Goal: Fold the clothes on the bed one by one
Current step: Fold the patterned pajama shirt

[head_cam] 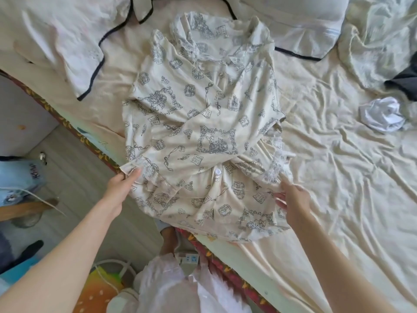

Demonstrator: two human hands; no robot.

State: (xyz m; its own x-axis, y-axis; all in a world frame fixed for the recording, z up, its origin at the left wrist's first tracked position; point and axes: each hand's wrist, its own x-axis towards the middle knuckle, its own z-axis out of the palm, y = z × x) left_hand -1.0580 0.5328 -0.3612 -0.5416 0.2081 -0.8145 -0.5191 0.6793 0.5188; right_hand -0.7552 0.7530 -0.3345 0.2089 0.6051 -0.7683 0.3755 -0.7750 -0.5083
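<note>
Two hands are working at the near end of a cream pyjama shirt [203, 123] printed with grey line drawings, which is lying spread on the bed [338, 177] with its lace-trimmed collar pointing away from the person and its hem hanging slightly over the bed's near edge. The left hand [120, 186] is pinching the lace-edged cuff of the shirt's left sleeve, with its fingers [135, 173] closed on the fabric and lifting it just above the bed edge. The right hand [293, 197] is gripping the other lace-trimmed sleeve end at the shirt's right side, the fingers curled into the bunched cloth. A white button [218, 171] is showing on the placket between the two hands.

A pale garment with dark piping [74, 53] is lying beyond the shirt to the left, touching or nearly touching its shoulder. A crumpled white cloth [381, 117] is sitting well apart on the right of the wrinkled cream sheet, near a dark garment [404, 83] at the frame's edge. A rumpled pale blanket [379, 37] is heaped at the far right corner. Below the bed edge, a white power strip [188, 259] is resting on the floor beside a translucent plastic bag [171, 288].
</note>
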